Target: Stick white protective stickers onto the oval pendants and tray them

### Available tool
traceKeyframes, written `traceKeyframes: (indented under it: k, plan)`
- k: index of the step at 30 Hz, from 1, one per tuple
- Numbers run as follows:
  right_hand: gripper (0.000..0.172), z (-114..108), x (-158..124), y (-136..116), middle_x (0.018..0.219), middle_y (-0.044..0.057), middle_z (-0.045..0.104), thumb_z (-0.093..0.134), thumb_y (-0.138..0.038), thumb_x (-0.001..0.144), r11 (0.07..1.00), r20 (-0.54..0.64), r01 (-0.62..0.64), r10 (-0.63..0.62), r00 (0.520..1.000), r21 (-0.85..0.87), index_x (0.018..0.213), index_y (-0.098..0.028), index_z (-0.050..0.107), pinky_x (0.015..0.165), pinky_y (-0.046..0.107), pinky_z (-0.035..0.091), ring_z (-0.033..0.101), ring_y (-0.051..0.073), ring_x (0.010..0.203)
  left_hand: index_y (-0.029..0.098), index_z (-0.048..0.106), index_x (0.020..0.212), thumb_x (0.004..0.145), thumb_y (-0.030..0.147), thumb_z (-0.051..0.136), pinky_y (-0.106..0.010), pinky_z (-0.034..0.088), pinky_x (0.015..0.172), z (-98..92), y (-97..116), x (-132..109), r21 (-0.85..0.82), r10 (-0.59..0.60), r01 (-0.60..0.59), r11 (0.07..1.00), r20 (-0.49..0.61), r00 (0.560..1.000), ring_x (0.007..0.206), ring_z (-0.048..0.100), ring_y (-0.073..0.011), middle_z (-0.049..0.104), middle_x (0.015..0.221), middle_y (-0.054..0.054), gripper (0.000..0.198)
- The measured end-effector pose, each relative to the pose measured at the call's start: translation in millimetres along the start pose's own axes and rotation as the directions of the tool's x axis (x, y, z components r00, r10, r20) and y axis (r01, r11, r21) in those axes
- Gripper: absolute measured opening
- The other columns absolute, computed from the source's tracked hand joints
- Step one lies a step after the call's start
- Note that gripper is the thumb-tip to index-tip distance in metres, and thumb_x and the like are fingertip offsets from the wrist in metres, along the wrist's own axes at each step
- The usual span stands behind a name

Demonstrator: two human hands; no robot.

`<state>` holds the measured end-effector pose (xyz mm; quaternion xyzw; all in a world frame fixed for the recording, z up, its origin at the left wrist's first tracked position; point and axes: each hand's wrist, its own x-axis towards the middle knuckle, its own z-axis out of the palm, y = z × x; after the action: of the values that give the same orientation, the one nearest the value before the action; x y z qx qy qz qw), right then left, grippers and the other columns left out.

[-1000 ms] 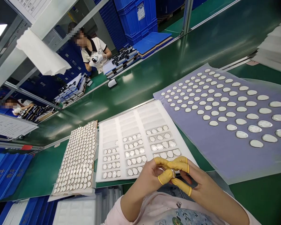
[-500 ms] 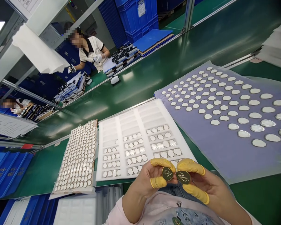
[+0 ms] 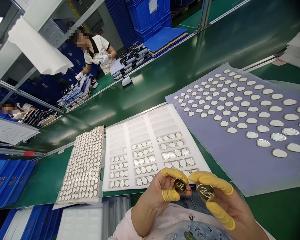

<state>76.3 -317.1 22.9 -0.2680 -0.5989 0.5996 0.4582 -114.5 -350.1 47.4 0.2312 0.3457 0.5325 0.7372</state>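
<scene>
Your L hand (image 3: pixel 156 190) pinches a gold disc (image 3: pixel 180 185), R hand (image 3: pixel 226 203) a 2nd gold disc (image 3: pixel 205 192), both narrow in yellow finger cots (image 3: pixel 211 182) just above the white foam tray (image 3: pixel 130 128); grip rims only, keep faces untouched.

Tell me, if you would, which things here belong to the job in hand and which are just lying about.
Job in hand: left hand and right hand, each holding a gold disc; white foam tray; lavender sheet; tan board.

Just nearby: green conveyor belt; blue crates.
</scene>
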Motion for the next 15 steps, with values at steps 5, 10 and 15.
traceKeyframes:
  k: [5, 10, 15]
  plan:
    - [0.042, 4, 2, -12, 0.090, 0.008, 0.071, 0.049, -0.031, 0.100, 0.916, 0.179, 0.259, -0.211, 0.961, -0.307, 0.141, -0.036, 0.044, 0.057, 0.034, 0.061, 0.070, 0.023, 0.064, 0.019, 0.065, 0.098, 0.053, 0.034, 0.096, -0.031, 0.053, 0.078, 1.3, 1, 0, 0.006, 0.008, -0.008, 1.000, -0.028, 1.000, 0.082, 0.063, -0.0151, 0.064, 0.097, -0.004, 0.057]
    - [0.036, 15, 25, -32, 0.074, 0.003, 0.068, 0.042, -0.026, 0.102, 0.815, 0.246, 0.411, -0.335, 0.910, -0.409, 0.137, -0.030, 0.045, 0.052, 0.030, 0.054, 0.063, 0.020, 0.053, 0.016, 0.066, 0.092, 0.057, 0.030, 0.095, -0.027, 0.050, 0.077, -0.3, 4, 4, 0.032, 0.085, -0.086, 0.996, 0.021, 0.996, 0.083, 0.062, -0.0143, 0.065, 0.090, -0.003, 0.047]
    - [0.045, 15, 18, -21, 0.081, 0.006, 0.072, 0.043, -0.030, 0.100, 0.801, 0.265, 0.446, -0.365, 0.892, -0.398, 0.145, -0.028, 0.042, 0.060, 0.032, 0.057, 0.067, 0.023, 0.063, 0.018, 0.068, 0.093, 0.059, 0.027, 0.094, -0.027, 0.051, 0.076, -3.7, 6, 11, 0.042, 0.160, -0.164, 0.986, 0.091, 0.983, 0.081, 0.063, -0.0140, 0.066, 0.090, -0.003, 0.044]
